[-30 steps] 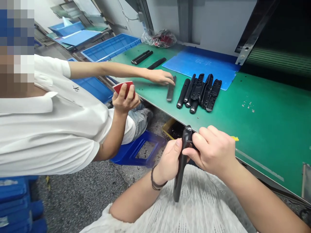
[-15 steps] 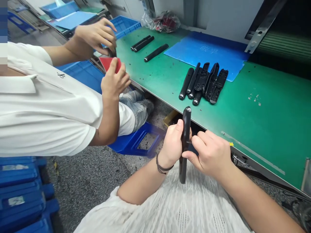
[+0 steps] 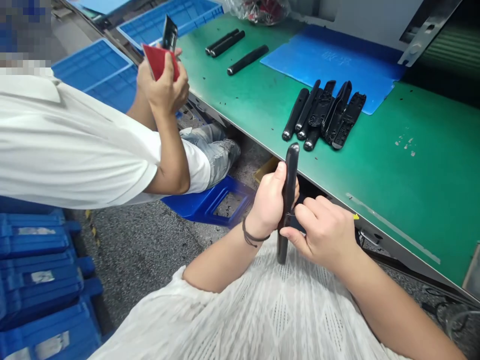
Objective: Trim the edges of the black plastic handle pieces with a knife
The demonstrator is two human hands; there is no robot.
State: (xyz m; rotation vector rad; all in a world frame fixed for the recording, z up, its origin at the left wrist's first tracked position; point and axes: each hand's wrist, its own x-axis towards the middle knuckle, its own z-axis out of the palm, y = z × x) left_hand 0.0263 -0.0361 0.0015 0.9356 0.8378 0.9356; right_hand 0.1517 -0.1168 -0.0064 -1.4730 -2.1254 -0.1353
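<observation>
My left hand (image 3: 270,202) is wrapped round a long, glossy black plastic casing (image 3: 289,175), held upright and slightly tilted in front of my chest. On its right, my right hand (image 3: 325,231) is closed round a slim tool, mostly hidden in the fist. A thin dark tip shows at the casing's edge, and a yellow end (image 3: 356,216) pokes out behind the knuckles. Beyond my hands, several similar black casings (image 3: 296,115) lie side by side on the green table. Some of these show their ribbed inner side (image 3: 350,120).
A blue sheet (image 3: 330,60) lies on the green tabletop (image 3: 423,185); more black casings (image 3: 247,60) rest farther left. To my left a co-worker (image 3: 165,90) holds a red piece and a black part. Blue stool (image 3: 202,202), blue crates (image 3: 41,275) and a blue bin (image 3: 168,22) stand around.
The view has shifted slightly. The casing stays in my left hand, my right hand beside it. The co-worker's raised hand has come down behind the red piece, and a black part now shows upright.
</observation>
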